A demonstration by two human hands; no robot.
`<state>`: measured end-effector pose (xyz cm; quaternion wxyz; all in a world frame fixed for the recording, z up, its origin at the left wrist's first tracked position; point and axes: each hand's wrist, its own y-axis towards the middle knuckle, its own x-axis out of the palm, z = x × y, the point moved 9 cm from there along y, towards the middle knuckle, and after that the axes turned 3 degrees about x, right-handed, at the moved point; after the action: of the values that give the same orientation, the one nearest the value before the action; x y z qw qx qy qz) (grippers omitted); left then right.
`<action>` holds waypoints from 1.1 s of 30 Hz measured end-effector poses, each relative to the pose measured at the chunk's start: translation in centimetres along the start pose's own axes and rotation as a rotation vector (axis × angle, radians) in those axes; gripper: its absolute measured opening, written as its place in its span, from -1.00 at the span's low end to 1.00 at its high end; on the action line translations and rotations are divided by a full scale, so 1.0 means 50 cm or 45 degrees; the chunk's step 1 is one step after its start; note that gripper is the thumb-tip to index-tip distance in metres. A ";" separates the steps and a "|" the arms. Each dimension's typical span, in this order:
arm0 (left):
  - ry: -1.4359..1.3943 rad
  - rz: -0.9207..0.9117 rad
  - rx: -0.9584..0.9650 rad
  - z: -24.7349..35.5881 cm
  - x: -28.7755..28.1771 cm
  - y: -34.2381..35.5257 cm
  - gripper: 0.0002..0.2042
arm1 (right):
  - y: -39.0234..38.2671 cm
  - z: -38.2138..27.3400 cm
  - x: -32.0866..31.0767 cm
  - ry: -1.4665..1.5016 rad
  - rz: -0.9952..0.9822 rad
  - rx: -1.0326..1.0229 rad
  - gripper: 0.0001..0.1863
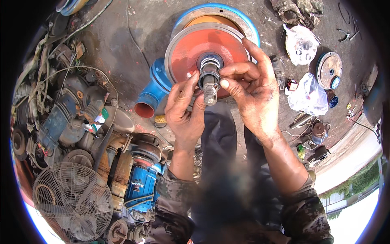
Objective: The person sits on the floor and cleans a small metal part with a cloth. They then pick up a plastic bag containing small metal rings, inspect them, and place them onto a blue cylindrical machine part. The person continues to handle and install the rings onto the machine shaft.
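A metal shaft points up toward me from the middle of a red round plate. Around the shaft sits a dark ring, pinched from both sides. My left hand holds its left side between thumb and fingertips. On the opposite side, my right hand grips it with thumb and index finger, the other fingers raised. Behind the plate shows a blue-rimmed round casing. A blue flanged pipe with a reddish mouth juts out at lower left.
Worn motors and pump parts crowd the left, with a wire fan guard and a blue motor. At right lie a clear plastic bag, a round metal flange, a bag-wrapped disc and pliers. A cable crosses the floor.
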<state>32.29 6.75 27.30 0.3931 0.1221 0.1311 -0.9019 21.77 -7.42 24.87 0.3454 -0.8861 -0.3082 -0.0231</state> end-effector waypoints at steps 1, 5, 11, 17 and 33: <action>0.006 -0.015 0.014 0.003 0.000 0.001 -0.52 | 0.003 -0.004 0.001 -0.025 -0.008 0.011 -0.15; -0.025 0.108 -0.072 -0.003 0.001 -0.003 -0.58 | 0.008 -0.016 0.007 -0.115 -0.032 0.018 -0.16; 0.076 0.153 -0.020 0.014 0.000 -0.002 -0.57 | 0.005 -0.026 0.013 -0.139 -0.008 0.046 -0.19; 0.058 0.139 -0.021 0.014 0.002 -0.008 -0.54 | 0.003 -0.045 0.019 -0.332 0.018 0.056 -0.21; 0.004 0.075 -0.093 0.016 -0.013 0.024 -0.57 | -0.011 -0.038 0.025 -0.355 0.119 0.024 -0.32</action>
<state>33.52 6.13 28.11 0.4234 0.1129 0.1610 -0.8844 22.78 -7.64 26.96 0.3082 -0.8908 -0.3118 0.1192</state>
